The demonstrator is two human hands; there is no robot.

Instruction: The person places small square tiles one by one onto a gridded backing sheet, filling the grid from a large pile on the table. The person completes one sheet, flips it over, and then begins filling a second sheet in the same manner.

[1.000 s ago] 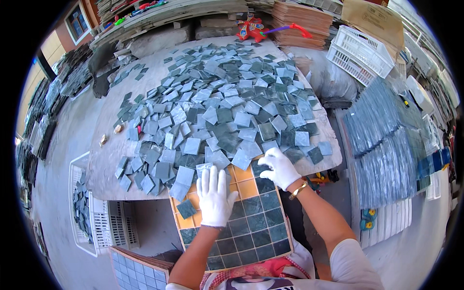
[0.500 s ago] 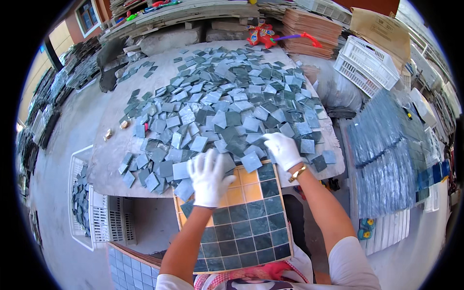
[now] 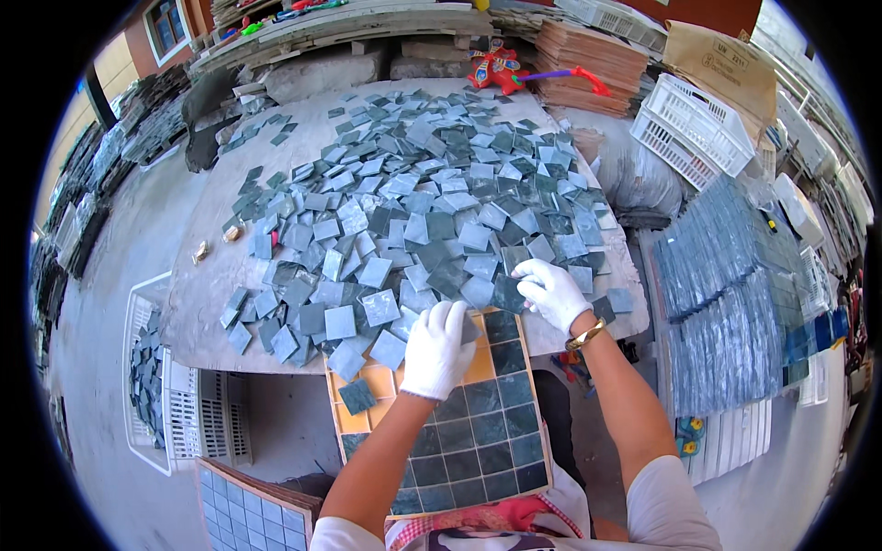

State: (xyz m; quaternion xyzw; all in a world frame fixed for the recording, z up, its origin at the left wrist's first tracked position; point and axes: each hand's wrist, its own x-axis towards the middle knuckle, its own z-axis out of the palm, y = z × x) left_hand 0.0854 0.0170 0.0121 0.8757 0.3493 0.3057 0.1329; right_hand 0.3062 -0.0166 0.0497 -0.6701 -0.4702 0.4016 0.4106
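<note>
My left hand, in a white glove, is over a tile board with its fingers together. A dark square stone tile is gripped at its thumb side. The board rests at my lap and against the table edge, with rows of dark green tiles set in a grid and bare yellow squares at upper left. One loose dark tile lies tilted over those squares. My right hand, also gloved, has curled fingers at the pile's near edge, beside a dark tile; what they grip is unclear.
Loose grey-green tiles cover much of the table. A white crate with tiles stands at lower left, near tiled boards. Wrapped tile stacks and white crates are at right; a red toy lies at the back.
My left hand has moved right across the board and now grips a tile. The loose dark tile on the yellow squares is uncovered. My right hand has shifted slightly right, its fingers more curled.
</note>
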